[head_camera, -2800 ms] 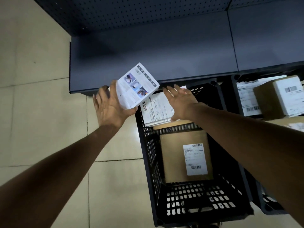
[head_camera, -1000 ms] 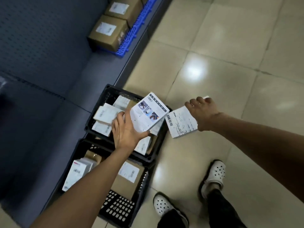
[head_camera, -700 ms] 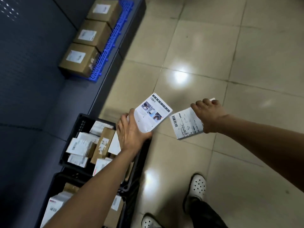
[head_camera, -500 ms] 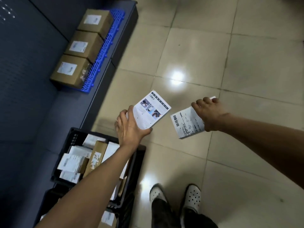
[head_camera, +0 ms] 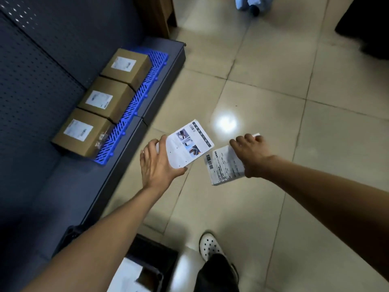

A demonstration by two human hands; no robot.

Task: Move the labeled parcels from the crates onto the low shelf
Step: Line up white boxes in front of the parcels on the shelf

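My left hand [head_camera: 156, 165] grips a white printed box [head_camera: 188, 144] with product pictures, held above the floor just right of the low dark shelf [head_camera: 84, 186]. My right hand [head_camera: 251, 155] holds a white labeled parcel [head_camera: 224, 165] with a barcode, a little to the right of the first box. Three brown labeled cartons [head_camera: 101, 102] stand in a row on a blue slatted mat [head_camera: 136, 110] on the shelf, ahead and to the left. The corner of a black crate [head_camera: 155, 268] with a white parcel in it shows at the bottom edge.
The shelf has a dark pegboard back [head_camera: 31, 70] on the left. Glossy beige floor tiles [head_camera: 273, 102] spread to the right. My white clog [head_camera: 210, 245] is at the bottom. Another person's blue shoes [head_camera: 252, 3] stand at the top edge, beside a wooden post [head_camera: 160, 13].
I have walked along the shelf with both parcels; the crates have slid out of view below me and the three brown cartons on the blue mat have come nearer.
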